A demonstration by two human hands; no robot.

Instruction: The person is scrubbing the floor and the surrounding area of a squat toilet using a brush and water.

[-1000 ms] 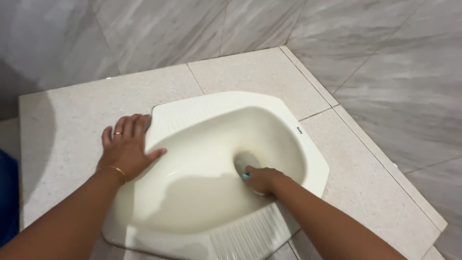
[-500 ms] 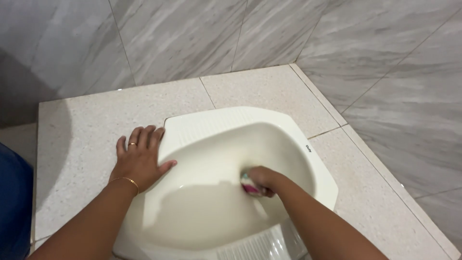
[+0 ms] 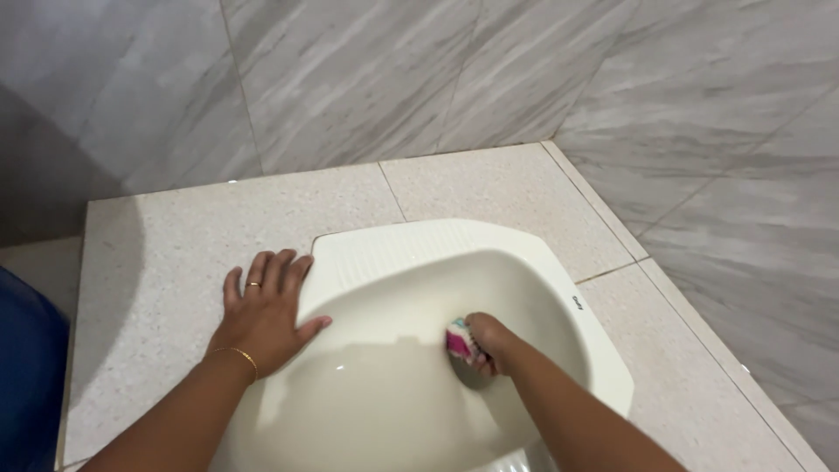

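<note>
Head view, looking down into a corner of a tiled room. The right hand (image 3: 491,343) was down inside the bowl of a cream squat toilet pan (image 3: 559,271), fingers clenched around a small scrub brush (image 3: 461,343) with a pink, white and teal body. The brush stuck out of the left side of the fist and was pressed against the inner surface of the bowl, right at the drain opening (image 3: 472,371), which showed only as a dark patch partly hidden under the hand. So the brush lay just left of the knuckles, in contact with both palm and ceramic; its bristles could not be made out. The left hand (image 3: 266,315) lay flat and released, holding nothing, fingers spread. Its palm rested on the speckled beige floor tile (image 3: 157,262) at the left of the pan, fingertips over the ribbed footrest (image 3: 393,249) edge, thumb hooked over the pan's rim. A thin gold ring (image 3: 253,285) sat on one finger and a gold bangle (image 3: 238,357) on the wrist. Both forearms entered from the near edge. Grey veined wall tiles (image 3: 367,79) stood on the far side and the right. A strip of blue fabric (image 3: 26,376) showed at the near left edge.
</note>
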